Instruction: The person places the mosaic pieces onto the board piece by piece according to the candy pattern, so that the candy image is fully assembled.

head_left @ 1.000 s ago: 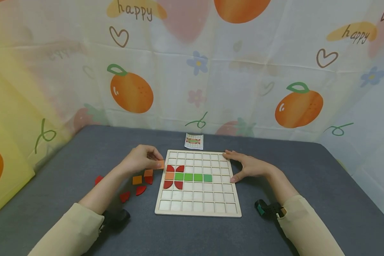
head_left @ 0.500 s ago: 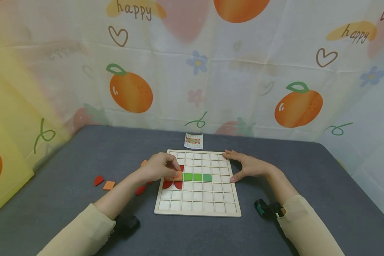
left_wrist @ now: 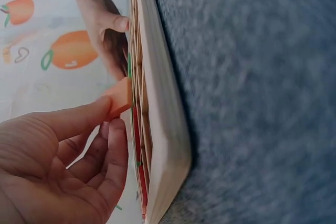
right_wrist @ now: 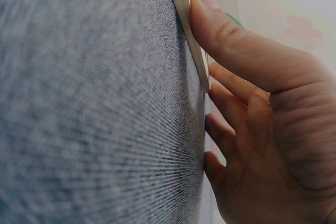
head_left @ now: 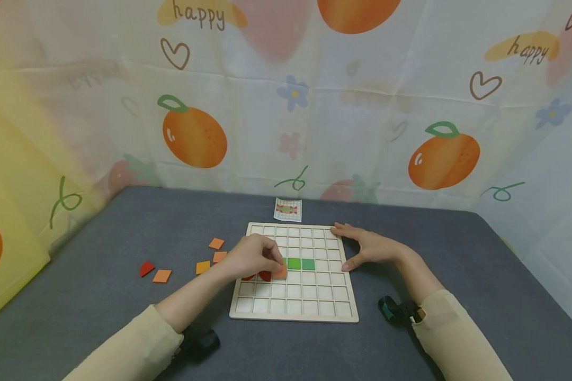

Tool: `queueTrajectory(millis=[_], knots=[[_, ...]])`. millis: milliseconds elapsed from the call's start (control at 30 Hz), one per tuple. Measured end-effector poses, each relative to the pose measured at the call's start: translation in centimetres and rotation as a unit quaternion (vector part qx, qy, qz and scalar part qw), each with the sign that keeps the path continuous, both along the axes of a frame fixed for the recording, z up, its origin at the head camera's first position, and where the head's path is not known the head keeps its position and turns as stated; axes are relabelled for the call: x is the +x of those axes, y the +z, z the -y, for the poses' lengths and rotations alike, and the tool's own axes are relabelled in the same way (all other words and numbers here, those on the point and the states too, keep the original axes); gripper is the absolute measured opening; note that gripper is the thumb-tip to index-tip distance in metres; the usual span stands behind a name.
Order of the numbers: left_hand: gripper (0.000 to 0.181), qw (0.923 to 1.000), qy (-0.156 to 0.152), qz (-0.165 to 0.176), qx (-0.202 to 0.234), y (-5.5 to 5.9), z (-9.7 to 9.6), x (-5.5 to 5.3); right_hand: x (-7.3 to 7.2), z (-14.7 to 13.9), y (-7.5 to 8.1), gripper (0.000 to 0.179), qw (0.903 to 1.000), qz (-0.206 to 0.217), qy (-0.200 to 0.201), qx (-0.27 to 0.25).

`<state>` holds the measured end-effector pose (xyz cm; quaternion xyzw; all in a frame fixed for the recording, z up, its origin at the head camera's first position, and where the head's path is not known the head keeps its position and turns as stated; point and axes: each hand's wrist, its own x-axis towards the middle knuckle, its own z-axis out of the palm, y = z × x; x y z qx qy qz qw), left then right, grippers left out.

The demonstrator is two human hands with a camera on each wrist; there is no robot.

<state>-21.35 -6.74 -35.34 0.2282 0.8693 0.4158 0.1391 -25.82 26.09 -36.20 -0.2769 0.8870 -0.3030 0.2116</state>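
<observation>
Between thumb and fingers, my left hand [head_left: 255, 256] pinches an orange square tile [head_left: 279, 272] just over the middle-left of a pale wooden grid board [head_left: 295, 308]. The left wrist view shows the held tile [left_wrist: 122, 97] tilted, its edge right at the board's top. A bright green tile [head_left: 294, 263] and a darker green one [head_left: 308, 264] lie in one row of cells. Red curved tiles [head_left: 265, 276] show beside my left hand, which hides other cells. My right hand [head_left: 374, 248] rests spread along the board's right edge, thumb [right_wrist: 223, 27] against the rim.
Left of the board lie loose orange tiles [head_left: 216, 243], a yellow-orange tile [head_left: 202, 267] and a red tile [head_left: 146, 269]. A small printed card [head_left: 288, 210] with a coloured grid picture lies behind the board. A patterned cloth [head_left: 295, 132] hangs behind the table.
My left hand has carried the orange tile rightward from beside the board's left edge to over its cells. Loose tiles behind that arm have come into view. My right hand stays put.
</observation>
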Motion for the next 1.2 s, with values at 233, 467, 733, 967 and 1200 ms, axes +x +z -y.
queueTrajectory(millis=[233, 467, 733, 967, 1200], knots=[[0.004, 1.0, -0.004, -0.007, -0.004, -0.34, -0.09, 0.06, -0.05, 0.03, -0.09, 0.102, 1.0, 0.003, -0.005, 0.001], [0.005, 0.9999, 0.005, -0.009, -0.014, -0.45, -0.15, 0.17, -0.17, -0.01, -0.04, 0.103, 1.0, 0.006, -0.002, -0.003], [0.003, 0.9999, -0.005, -0.006, -0.01, -0.75, -0.03, 0.22, -0.16, -0.07, -0.17, 0.102, 1.0, 0.003, -0.004, 0.001], [0.004, 0.9999, -0.007, -0.004, -0.011, -0.87, -0.06, 0.28, -0.21, -0.06, -0.17, 0.102, 1.0, 0.002, -0.004, 0.0], [0.005, 1.0, -0.008, 0.005, -0.002, -0.78, -0.05, 0.3, -0.16, -0.02, -0.13, 0.103, 1.0, 0.003, -0.004, 0.001]])
